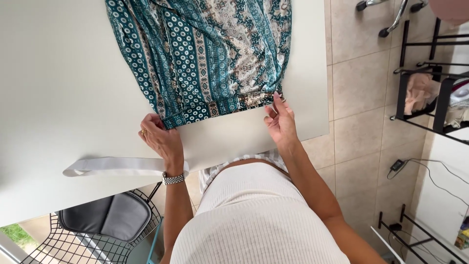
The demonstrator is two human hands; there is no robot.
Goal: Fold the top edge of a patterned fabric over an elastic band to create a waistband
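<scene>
The garment point(205, 54) is a thin, soft cloth that will drape and slide under its own weight; it looks light, limp and not at all fragile, and it will wrinkle or bunch rather than hold a shape. The sensible places to take hold are the two near corners of its hem, where the banded edge gives a firmer line to pinch, and that is where both hands are.

It lies spread flat on the white surface point(63, 88), running from the far edge of the view towards the person, its near hem just short of the surface's front edge. The print is teal and cream, with lengthwise bands of small dots, rings and floral figures, and a darker patterned border along the hem. Several soft folds run down its left part.

The left hand point(159, 139), with a ring and a metal wristwatch, rests on the near left corner of the hem, fingers point(149, 122) curled narrow onto the cloth; whether they pinch it or only press it flat is hard to tell from this angle. The right hand point(279, 122) holds the near right corner, thumb and fingertips closed on the edge.

A white strap point(117, 166) lies on the surface just beside the left wrist. Below the surface stands a wire chair point(83, 239) with a dark cushion.
</scene>
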